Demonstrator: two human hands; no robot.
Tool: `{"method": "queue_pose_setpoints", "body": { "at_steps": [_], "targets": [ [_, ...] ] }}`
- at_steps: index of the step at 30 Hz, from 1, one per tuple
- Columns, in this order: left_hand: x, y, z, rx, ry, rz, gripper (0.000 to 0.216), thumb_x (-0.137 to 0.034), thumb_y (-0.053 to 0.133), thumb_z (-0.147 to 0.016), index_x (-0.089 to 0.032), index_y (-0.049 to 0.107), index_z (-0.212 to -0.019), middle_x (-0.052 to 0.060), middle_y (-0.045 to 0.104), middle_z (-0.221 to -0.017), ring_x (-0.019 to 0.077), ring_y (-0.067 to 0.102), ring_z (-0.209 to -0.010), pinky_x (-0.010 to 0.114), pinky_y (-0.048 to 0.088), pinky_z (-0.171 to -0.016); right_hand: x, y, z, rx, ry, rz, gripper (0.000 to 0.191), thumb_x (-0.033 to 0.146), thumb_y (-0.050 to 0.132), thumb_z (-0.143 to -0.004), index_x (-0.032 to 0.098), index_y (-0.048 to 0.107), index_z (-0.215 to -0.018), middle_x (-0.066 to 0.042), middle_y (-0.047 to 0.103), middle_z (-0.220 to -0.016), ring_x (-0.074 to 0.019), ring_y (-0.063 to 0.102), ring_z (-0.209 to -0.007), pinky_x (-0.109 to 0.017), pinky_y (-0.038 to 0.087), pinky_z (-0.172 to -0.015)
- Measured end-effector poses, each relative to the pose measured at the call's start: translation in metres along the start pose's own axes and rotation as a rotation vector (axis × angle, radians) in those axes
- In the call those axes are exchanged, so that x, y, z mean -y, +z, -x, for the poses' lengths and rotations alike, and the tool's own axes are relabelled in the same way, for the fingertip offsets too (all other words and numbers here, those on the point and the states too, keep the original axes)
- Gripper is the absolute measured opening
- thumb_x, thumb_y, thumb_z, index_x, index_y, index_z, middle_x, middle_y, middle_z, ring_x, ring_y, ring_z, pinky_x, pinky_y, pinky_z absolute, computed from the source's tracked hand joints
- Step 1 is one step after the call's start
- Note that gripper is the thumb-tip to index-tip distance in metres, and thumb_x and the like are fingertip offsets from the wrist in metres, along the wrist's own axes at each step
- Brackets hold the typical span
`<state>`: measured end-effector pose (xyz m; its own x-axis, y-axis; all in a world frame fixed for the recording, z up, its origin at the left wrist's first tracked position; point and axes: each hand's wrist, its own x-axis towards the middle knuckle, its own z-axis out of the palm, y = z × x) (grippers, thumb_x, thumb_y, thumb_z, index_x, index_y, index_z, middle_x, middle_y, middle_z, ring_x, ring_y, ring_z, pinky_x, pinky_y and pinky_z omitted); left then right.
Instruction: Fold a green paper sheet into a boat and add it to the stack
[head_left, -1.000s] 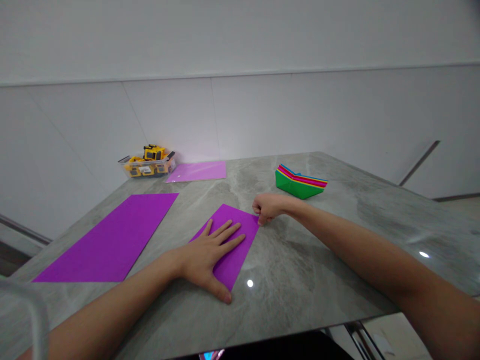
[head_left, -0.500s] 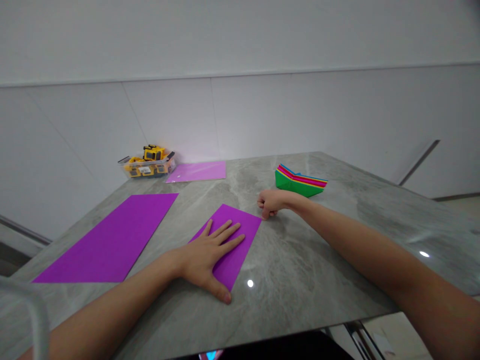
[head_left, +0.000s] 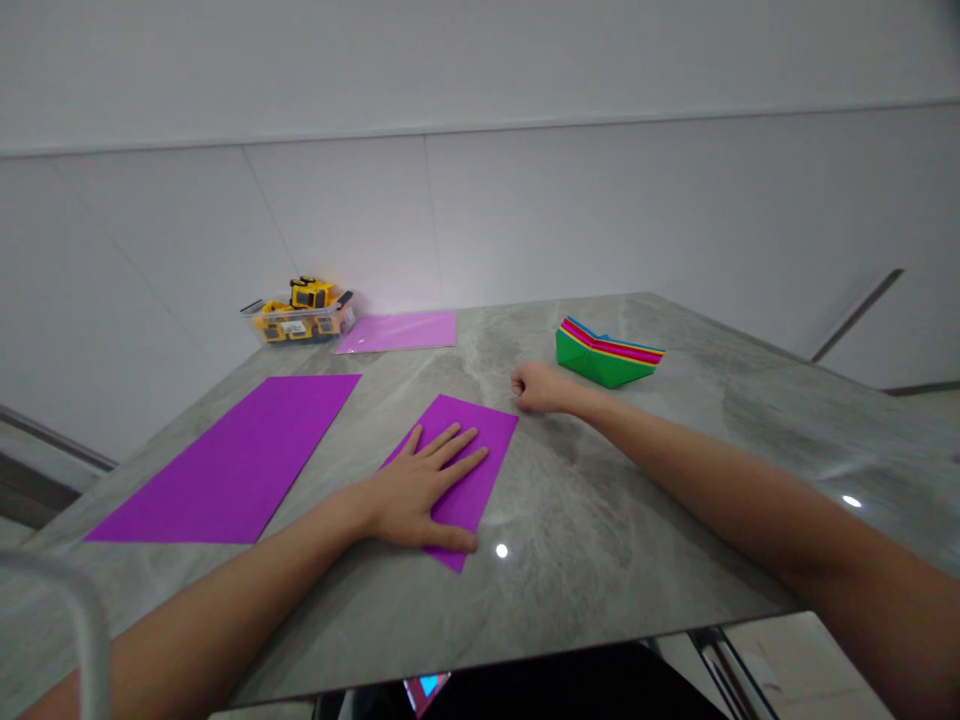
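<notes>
My left hand (head_left: 420, 490) lies flat with fingers spread on a purple sheet of paper (head_left: 480, 420), covering much of its left and near part. The paper lies flat on the table and is smaller than the other purple sheet. Just beyond its far right corner, my right hand (head_left: 537, 388) is curled into a fist at the tabletop, with nothing visible in it. Whether its knuckles touch the paper's corner is unclear. Behind that fist sits a folded paper boat (head_left: 607, 366), green below with yellow, pink and blue bands along the top.
A larger purple sheet (head_left: 232, 460) lies on the marbled grey table (head_left: 600, 540) to the left. A clear plastic box (head_left: 300, 326) with yellow toy vehicles (head_left: 311, 293) stands at the back left, beside a pink packet of paper (head_left: 401, 331). A white wall (head_left: 525, 215) rises behind.
My left thumb has moved from below the paper's near edge up onto and across its right edge. My right fist has pulled slightly away at the far right corner. The view has tilted a little.
</notes>
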<state>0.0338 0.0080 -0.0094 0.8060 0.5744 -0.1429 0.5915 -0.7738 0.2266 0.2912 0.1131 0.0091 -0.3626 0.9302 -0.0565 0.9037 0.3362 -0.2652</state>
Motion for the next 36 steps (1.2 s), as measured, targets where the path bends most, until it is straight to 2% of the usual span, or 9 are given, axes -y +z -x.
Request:
{"method": "queue_pose_setpoints", "body": {
  "at_steps": [5,11,21,36],
  "targets": [
    [0.0,0.003,0.001,-0.057,-0.109,-0.044,0.082,-0.072,0.037,-0.09,-0.033,0.009,-0.156,0.01,0.008,-0.164,0.0363,0.007,-0.149,0.063,0.003,-0.115,0.024,0.022,0.009,-0.118,-0.126,-0.02,0.013,0.008,0.052,-0.073,0.015,0.063,-0.074,-0.005,0.065,-0.074,-0.0143,0.052,-0.068,-0.024,0.032,-0.061],
    [0.0,0.003,-0.001,-0.077,-0.154,-0.033,0.075,-0.07,0.032,-0.092,-0.033,0.016,-0.156,0.009,0.014,-0.164,0.0359,0.013,-0.149,0.063,0.008,-0.115,0.028,0.032,0.012,-0.196,-0.169,-0.014,0.018,0.006,0.047,-0.076,0.015,0.063,-0.077,-0.006,0.066,-0.078,-0.0154,0.051,-0.071,-0.025,0.031,-0.064],
    [-0.003,0.0,-0.001,-0.067,-0.171,-0.04,0.076,-0.071,0.029,-0.092,-0.032,0.017,-0.156,0.01,0.014,-0.164,0.0358,0.013,-0.149,0.066,0.009,-0.114,0.03,0.029,0.014,-0.173,-0.143,0.052,0.017,0.009,0.05,-0.076,0.014,0.066,-0.078,-0.011,0.07,-0.08,-0.0186,0.057,-0.073,-0.027,0.032,-0.062],
    [-0.004,0.002,-0.002,-0.063,-0.189,-0.068,0.074,-0.07,0.029,-0.093,-0.034,0.015,-0.156,0.008,0.012,-0.164,0.0346,0.012,-0.149,0.066,0.009,-0.114,0.038,0.026,0.021,-0.15,-0.178,0.182,0.021,0.009,0.05,-0.078,0.011,0.07,-0.083,-0.015,0.073,-0.085,-0.0228,0.065,-0.077,-0.028,0.041,-0.066]
  ]
}}
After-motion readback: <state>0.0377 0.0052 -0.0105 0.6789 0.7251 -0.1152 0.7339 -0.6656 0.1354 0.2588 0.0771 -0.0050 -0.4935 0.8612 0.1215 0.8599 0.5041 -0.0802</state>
